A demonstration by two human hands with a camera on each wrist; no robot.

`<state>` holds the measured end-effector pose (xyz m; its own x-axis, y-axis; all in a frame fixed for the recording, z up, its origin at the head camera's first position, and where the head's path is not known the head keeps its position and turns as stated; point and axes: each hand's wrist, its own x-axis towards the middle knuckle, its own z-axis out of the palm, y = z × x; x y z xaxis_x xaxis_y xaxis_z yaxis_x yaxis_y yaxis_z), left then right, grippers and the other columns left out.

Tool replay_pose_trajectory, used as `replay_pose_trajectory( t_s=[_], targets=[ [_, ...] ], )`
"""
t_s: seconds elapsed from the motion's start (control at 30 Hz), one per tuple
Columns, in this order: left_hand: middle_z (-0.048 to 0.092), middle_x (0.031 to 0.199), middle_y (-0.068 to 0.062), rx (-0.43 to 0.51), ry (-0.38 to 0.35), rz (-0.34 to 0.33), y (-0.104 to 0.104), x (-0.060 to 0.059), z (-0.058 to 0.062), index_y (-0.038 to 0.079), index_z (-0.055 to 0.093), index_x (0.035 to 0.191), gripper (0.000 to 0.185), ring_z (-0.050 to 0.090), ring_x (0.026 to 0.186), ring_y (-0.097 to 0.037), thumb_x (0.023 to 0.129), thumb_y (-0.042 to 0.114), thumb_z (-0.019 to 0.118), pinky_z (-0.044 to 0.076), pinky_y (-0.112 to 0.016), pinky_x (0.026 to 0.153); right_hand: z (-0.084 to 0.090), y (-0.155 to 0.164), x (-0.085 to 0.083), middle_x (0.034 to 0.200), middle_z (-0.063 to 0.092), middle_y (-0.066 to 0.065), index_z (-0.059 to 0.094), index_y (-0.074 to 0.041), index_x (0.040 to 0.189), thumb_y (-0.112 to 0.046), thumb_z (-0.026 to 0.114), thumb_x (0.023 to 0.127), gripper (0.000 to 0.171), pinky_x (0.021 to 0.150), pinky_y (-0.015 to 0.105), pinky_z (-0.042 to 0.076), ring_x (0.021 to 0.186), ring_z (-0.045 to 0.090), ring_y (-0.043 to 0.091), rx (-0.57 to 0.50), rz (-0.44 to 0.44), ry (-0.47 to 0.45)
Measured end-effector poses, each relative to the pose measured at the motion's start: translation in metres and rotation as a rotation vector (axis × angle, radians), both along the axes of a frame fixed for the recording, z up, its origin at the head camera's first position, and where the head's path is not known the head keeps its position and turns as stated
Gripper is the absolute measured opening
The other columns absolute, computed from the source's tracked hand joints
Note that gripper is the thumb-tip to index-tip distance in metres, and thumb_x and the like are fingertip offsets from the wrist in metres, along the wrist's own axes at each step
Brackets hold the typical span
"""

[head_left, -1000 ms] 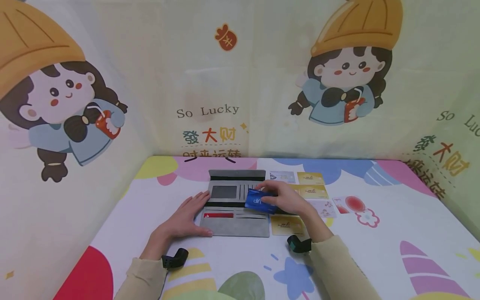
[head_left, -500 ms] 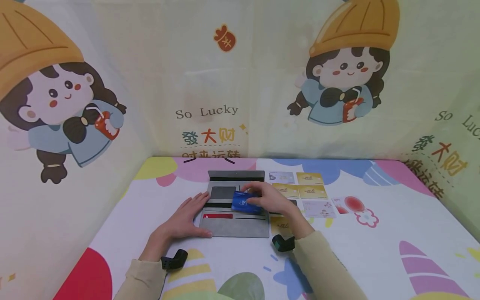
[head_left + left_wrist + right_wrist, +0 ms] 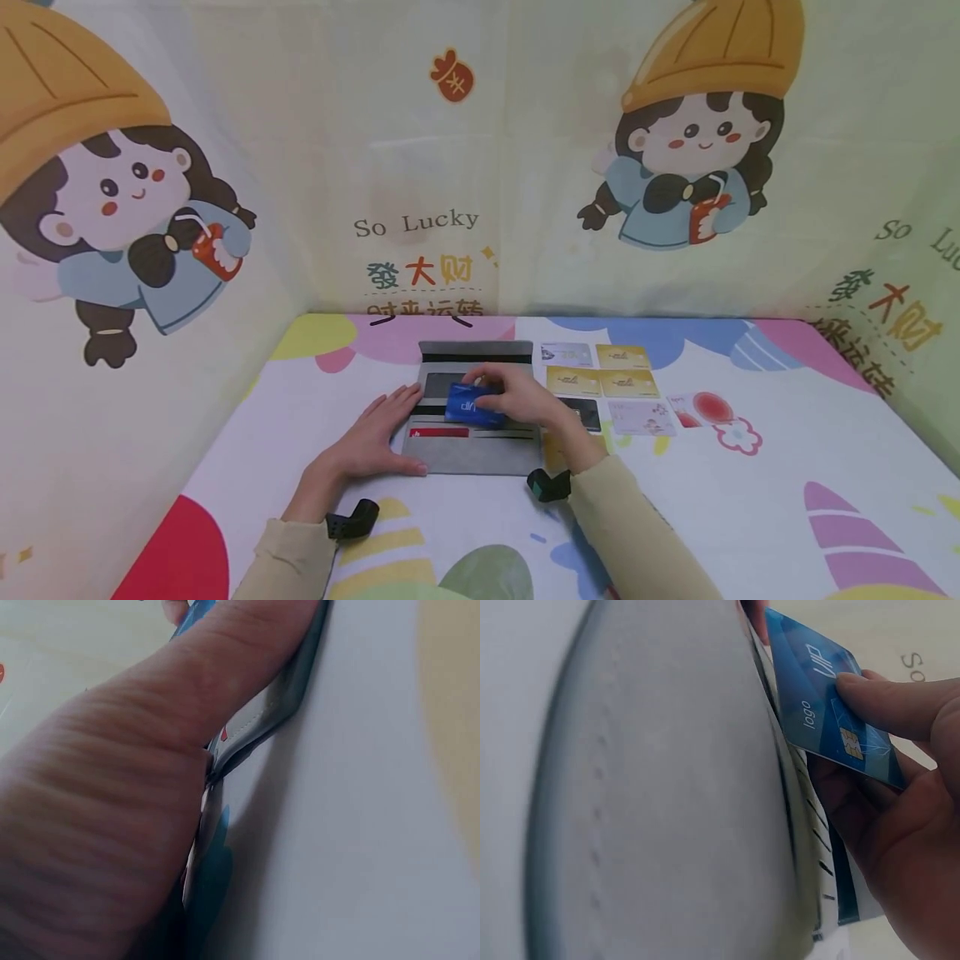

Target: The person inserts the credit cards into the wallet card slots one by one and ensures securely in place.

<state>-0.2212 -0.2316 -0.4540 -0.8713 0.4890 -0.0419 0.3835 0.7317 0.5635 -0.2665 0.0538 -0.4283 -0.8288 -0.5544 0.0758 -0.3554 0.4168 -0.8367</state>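
A grey wallet (image 3: 480,458) lies unfolded on the table in the head view, a red card (image 3: 440,432) tucked in a slot of its lower half. Along the wallet's left edge rests my left hand (image 3: 365,440), fingers extended and thumb at the lower corner. My right hand (image 3: 519,395) pinches a blue VIP card (image 3: 461,406) over the wallet's middle. In the right wrist view the thumb presses on the face of that blue card (image 3: 802,667), near its gold chip; it is tilted beside the wallet's slots. Whether the card touches the wallet, I cannot tell.
Right of the wallet lie several cards: a silver one (image 3: 566,355), gold ones (image 3: 628,383), a black one (image 3: 585,414), a pale flowered one (image 3: 642,418) and a red-and-white one (image 3: 684,410). Another gold card (image 3: 553,454) is partly behind my right wrist.
My right hand has carried the blue card leftward across the wallet, from its right side to the middle. The left hand has stayed at the wallet's edge.
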Motion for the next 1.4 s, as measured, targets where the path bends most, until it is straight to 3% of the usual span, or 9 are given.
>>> replay_pose_trajectory(
  t_s=[0.43,0.87,1.4],
  targets=[
    [0.022,0.166,-0.008,-0.03,0.014,-0.009,0.0,0.0,0.0,0.01,0.028,0.16,0.117,0.011,0.153,-0.032,0.071,0.063,0.081,0.004,-0.053,0.122,0.004,-0.02,0.001,0.114,0.066,0.0,0.067,-0.018,0.126,-0.01,0.068,0.097,0.03,0.094,0.038,0.051,0.101,0.058,0.02,-0.004,0.028,0.019],
    [0.023,0.166,-0.008,0.001,0.007,-0.032,0.001,-0.001,0.002,0.01,0.025,0.161,0.118,0.011,0.153,-0.032,0.072,0.062,0.081,0.004,-0.054,0.122,0.001,-0.037,0.002,0.117,0.066,0.001,0.066,-0.016,0.13,-0.011,0.067,0.098,0.032,0.098,0.04,0.051,0.106,0.059,0.021,-0.04,0.04,0.014],
    [0.024,0.166,-0.009,0.02,0.006,-0.029,-0.002,-0.002,0.0,0.011,0.025,0.161,0.118,0.011,0.153,-0.033,0.071,0.062,0.082,0.004,-0.055,0.122,-0.005,-0.043,-0.003,0.122,0.066,0.004,0.065,-0.018,0.132,-0.013,0.067,0.099,0.033,0.099,0.041,0.051,0.11,0.059,0.022,-0.018,0.005,-0.01]
  ],
)
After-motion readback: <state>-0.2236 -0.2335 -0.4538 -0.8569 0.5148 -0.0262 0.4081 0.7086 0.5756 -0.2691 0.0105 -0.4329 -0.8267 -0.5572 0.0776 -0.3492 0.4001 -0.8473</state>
